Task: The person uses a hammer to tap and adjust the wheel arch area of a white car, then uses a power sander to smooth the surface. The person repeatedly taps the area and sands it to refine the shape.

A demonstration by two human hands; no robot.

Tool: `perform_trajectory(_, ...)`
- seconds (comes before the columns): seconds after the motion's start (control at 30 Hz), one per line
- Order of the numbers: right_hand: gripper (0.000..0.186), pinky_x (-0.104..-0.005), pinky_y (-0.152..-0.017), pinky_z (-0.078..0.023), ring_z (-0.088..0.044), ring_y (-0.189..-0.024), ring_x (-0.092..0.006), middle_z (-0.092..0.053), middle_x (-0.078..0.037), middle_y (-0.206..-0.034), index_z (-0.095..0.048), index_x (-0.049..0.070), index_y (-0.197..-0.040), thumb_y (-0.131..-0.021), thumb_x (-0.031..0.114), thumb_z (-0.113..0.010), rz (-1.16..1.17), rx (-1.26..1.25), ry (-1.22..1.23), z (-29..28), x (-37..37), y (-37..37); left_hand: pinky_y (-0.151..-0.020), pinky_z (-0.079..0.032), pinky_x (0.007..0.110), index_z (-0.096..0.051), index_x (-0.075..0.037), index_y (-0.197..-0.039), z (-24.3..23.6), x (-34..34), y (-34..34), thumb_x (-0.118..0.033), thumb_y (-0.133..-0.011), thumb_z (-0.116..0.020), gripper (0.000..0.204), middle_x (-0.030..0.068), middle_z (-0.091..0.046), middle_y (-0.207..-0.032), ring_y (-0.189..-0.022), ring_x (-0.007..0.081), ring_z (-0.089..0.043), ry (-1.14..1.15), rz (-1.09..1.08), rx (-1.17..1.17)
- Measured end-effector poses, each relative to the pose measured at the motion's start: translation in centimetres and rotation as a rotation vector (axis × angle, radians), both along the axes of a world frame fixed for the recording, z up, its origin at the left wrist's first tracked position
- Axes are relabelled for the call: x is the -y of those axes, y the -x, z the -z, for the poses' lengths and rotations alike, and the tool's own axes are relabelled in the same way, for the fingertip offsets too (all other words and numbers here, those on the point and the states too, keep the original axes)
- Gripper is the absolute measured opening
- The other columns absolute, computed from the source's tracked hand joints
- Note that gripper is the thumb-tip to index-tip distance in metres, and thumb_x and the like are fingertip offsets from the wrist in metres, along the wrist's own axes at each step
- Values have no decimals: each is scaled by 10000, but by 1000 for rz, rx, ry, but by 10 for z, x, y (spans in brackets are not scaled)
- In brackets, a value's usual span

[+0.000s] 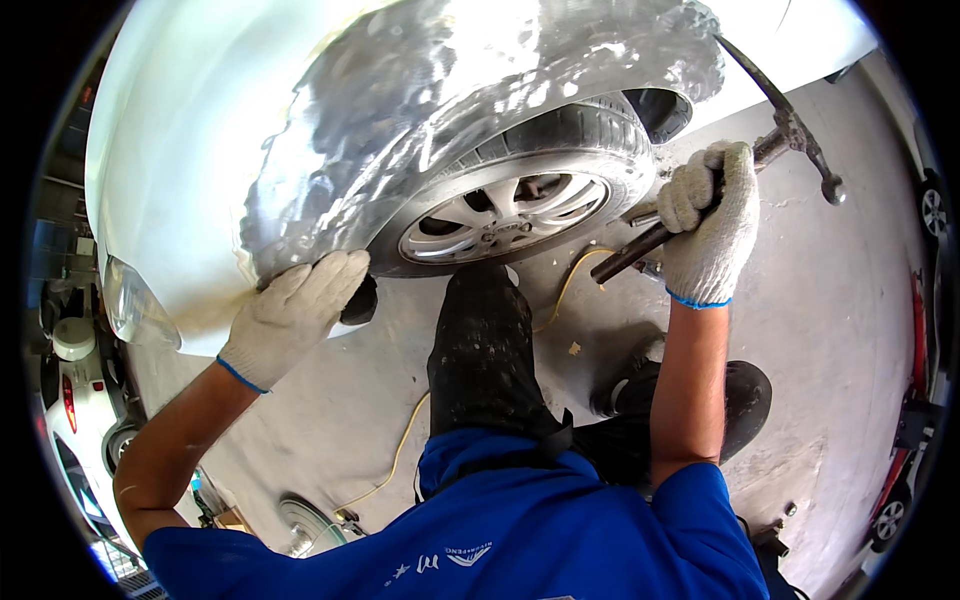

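In the head view, nearest the camera is the person's blue shirt (560, 530), and beyond it a dark trousered knee (485, 350) rises just before the wheel (507, 233), the landmark here. Above and to the left of the wheel curves the fender (350, 130) of a white car, its paint gone to bare, shiny metal around the arch. Left of the wheel, the gloved left hand (295, 300) lies flat on the fender's lower edge, fingers extended together and holding nothing. Right of the wheel, the gloved right hand (712, 215) is closed around the handle of a hammer (795, 130), whose head, with a long curved pick and a small round face, stands clear of the fender. Left of the wheel, past the left hand, is a headlight (140, 305); below the wheel, a yellow cord (404, 440) crosses the grey floor (800, 330).
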State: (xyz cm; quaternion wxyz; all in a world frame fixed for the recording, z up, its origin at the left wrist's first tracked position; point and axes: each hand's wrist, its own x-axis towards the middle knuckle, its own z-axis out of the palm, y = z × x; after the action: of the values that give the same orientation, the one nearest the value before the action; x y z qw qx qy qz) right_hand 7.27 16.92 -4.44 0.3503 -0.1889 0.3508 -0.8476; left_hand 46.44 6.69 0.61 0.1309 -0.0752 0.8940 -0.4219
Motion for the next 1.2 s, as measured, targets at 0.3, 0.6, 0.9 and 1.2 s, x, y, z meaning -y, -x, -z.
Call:
perform_trajectory(0.3,289,-259,-428,-261,-320,-465,-79,-400,30,-620,-533,106,-902,-1082,328,-490,-51,-61,69,-17,6,-25,-1247,-273,344,-448,-72,-1527,-26,33,180,-169,-923,-590,628,38,-394,-1618,-1504,189,-338,94,224,-314)
perform_trajectory(0.6,305,-254,-419,-257,-323,-452,-81,-400,33,-608,-540,102,-892,-1069,351,-520,-78,-119,61,-17,3,-29,-1182,-335,335,-537,-95,-1459,-39,15,104,-299,-810,-735,708,26,-489,-1541,-1430,182,-432,-27,107,-214)
perform_trajectory(0.9,264,-255,-427,-258,-305,-462,-69,-404,36,-631,-534,115,-908,-1081,310,-489,-145,-13,37,-14,0,-22,-1101,-387,301,-572,-111,-1422,-19,-3,24,-280,-793,-753,676,4,-543,-1471,-1380,163,-475,-164,-42,-113)
perform_trajectory(1.2,284,-258,-417,-262,-343,-464,-79,-415,21,-623,-547,91,-921,-1069,333,-523,-186,-54,134,-19,0,-31,-1222,-339,323,-557,-86,-1450,-21,21,100,-123,-871,-661,589,42,-502,-1543,-1431,178,-455,-221,190,-403)
